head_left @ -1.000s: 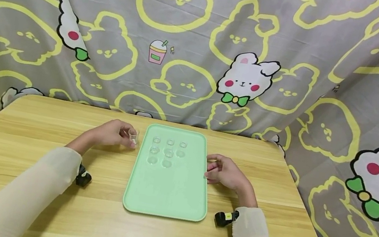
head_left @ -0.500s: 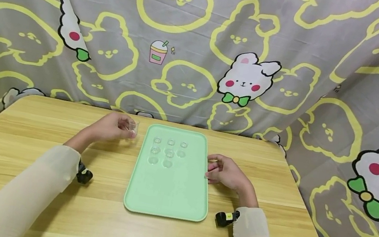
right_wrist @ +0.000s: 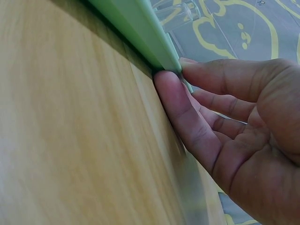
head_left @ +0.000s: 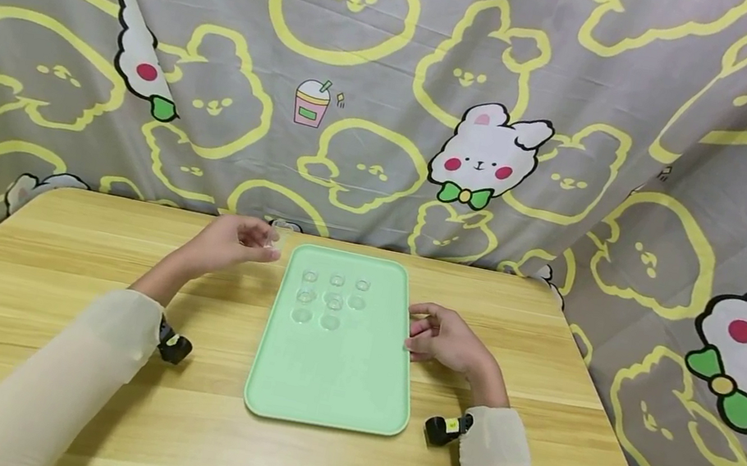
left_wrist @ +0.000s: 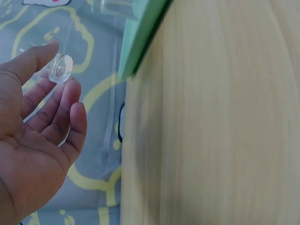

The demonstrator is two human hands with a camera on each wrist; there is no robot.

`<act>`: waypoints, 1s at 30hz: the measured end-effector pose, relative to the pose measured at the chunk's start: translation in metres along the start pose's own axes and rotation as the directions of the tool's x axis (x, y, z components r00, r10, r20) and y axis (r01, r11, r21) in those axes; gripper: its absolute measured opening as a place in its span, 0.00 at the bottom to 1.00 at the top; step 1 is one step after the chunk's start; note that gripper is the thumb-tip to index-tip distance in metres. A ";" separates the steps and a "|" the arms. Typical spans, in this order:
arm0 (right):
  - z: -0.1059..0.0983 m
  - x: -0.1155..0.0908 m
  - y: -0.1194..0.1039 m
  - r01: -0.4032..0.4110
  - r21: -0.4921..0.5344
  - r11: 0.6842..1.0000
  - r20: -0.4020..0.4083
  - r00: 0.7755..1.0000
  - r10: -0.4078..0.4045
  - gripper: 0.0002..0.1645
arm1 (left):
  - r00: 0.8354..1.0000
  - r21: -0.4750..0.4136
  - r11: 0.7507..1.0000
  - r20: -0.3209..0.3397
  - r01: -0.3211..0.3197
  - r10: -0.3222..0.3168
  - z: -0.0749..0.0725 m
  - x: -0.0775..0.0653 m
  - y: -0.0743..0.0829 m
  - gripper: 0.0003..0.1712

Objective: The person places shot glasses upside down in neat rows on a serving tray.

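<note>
My left hand [head_left: 229, 245] is in the air beyond the tray's far left corner. It pinches a small clear cup [left_wrist: 61, 69] between thumb and fingertips, and in the left wrist view the cup's thick round base faces out. The light green tray [head_left: 333, 376] lies on the table. Several similar clear cups [head_left: 337, 281] stand in rows on its far half, mostly toward the left. At the tray's right edge, my right hand [head_left: 445, 339] pinches the rim [right_wrist: 168, 56], thumb and fingers on either side of it.
A wooden table [head_left: 162, 412] spreads around the tray. Behind it and to the right hangs a grey curtain [head_left: 396, 104] with cartoon prints. Each wrist wears a small black camera, such as the left one [head_left: 175, 348].
My left hand has risen and moved toward the table's back edge with the clear cup, which has turned in its fingers. My right hand and the tray have stayed put.
</note>
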State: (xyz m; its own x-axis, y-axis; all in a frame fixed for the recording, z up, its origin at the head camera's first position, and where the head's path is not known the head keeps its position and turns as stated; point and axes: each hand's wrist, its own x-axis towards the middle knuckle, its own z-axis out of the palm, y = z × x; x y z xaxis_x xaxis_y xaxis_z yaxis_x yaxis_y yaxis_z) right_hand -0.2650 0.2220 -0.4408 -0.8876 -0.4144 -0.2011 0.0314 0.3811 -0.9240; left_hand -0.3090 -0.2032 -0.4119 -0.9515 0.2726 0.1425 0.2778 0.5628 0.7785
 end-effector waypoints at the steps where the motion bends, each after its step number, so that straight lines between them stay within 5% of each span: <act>1: 0.000 0.000 0.000 0.000 -0.001 1.000 0.000 1.000 0.000 0.36 | 1.000 -0.004 1.000 -0.004 -0.003 0.003 0.002 0.000 0.002 0.25; 30: 0.000 -0.001 -0.003 -0.002 0.013 1.000 0.017 1.000 0.002 0.37 | 0.986 -0.105 0.982 0.046 -0.157 0.162 0.040 0.008 0.048 0.21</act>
State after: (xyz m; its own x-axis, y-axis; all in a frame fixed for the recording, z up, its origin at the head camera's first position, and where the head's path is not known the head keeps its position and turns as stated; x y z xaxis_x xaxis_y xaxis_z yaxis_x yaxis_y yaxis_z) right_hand -0.2644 0.2215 -0.4373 -0.8797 -0.4275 -0.2083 0.0392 0.3714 -0.9277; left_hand -0.2982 -0.1424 -0.3981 -0.8869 0.3954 0.2387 0.4079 0.4281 0.8064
